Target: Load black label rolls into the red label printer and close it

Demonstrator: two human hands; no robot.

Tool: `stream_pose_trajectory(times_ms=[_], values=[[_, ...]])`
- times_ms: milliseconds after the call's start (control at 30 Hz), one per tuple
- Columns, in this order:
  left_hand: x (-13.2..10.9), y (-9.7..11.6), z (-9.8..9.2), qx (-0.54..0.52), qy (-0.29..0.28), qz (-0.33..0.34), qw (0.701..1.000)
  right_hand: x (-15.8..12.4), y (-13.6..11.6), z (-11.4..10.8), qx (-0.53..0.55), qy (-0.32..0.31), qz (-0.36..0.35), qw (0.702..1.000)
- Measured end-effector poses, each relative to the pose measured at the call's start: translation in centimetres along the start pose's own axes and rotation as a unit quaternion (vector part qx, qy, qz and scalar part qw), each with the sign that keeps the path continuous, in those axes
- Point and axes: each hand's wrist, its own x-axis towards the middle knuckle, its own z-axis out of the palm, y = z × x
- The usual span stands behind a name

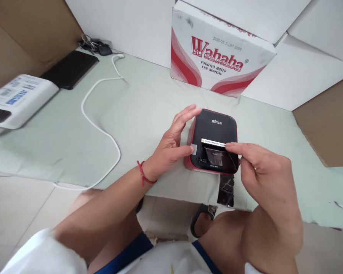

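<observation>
A small black device with a red rim lies on a pale green cloth near its front edge. My left hand rests against the device's left side, fingers stretched along it and thumb pressing the side. My right hand pinches a clear protective film at the device's front right corner, the film partly lifted off the top. A loose dark strip of film hangs over the cloth's edge below the device.
A Wahaha water carton stands behind the device. A white cable curves across the cloth at left, near a white box, a black flat device and keys. Brown cardboard lies at right.
</observation>
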Motion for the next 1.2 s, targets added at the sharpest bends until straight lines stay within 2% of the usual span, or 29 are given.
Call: stream_pose_trajectory(times_ms=[67, 133, 267, 467, 667, 833, 900, 967, 1067, 1133, 1200], values=[[0.1, -0.6, 0.0, -0.004, -0.008, -0.010, 1.000, 0.2, -0.3, -1.0, 0.077, -0.006, -0.052, 0.996], [0.1, -0.9, -0.1, -0.002, -0.015, -0.022, 1.000, 0.2, -0.7, -1.9, 0.115, -0.040, -0.110, 0.986], [-0.4, -1.2, -0.3, 0.002, -0.008, -0.044, 0.999, -0.1, -1.1, -2.8, 0.083, -0.126, -0.171, 0.974], [-1.0, -1.4, -0.4, -0.076, -0.023, -0.100, 0.992, -0.1, -1.3, -2.8, 0.078, -0.144, -0.160, 0.973], [-1.2, -1.6, -0.1, -0.059, -0.008, -0.088, 0.994, 0.3, -1.4, -2.4, 0.096, -0.143, -0.142, 0.975], [-1.7, -1.4, 0.3, -0.099, -0.030, -0.102, 0.989, 0.3, -1.4, -2.3, 0.095, -0.135, -0.154, 0.974], [-1.8, -1.5, 0.6, -0.096, -0.021, -0.101, 0.990, 0.4, -1.1, -2.2, 0.103, -0.139, -0.153, 0.973], [-2.0, -1.7, 0.9, -0.090, 0.002, -0.103, 0.991, 0.8, -0.5, -1.8, 0.127, -0.142, -0.128, 0.973], [-2.3, -2.0, 1.4, -0.105, 0.020, -0.113, 0.988, 2.8, 0.4, -0.7, 0.144, -0.140, -0.008, 0.980], [-2.6, -2.1, 1.6, -0.120, 0.016, -0.120, 0.985, 4.9, 0.6, 0.3, 0.080, -0.165, 0.075, 0.980], [-2.9, -2.2, 1.6, -0.127, 0.014, -0.128, 0.984, 7.2, 0.3, 1.3, -0.031, -0.233, 0.100, 0.967]])
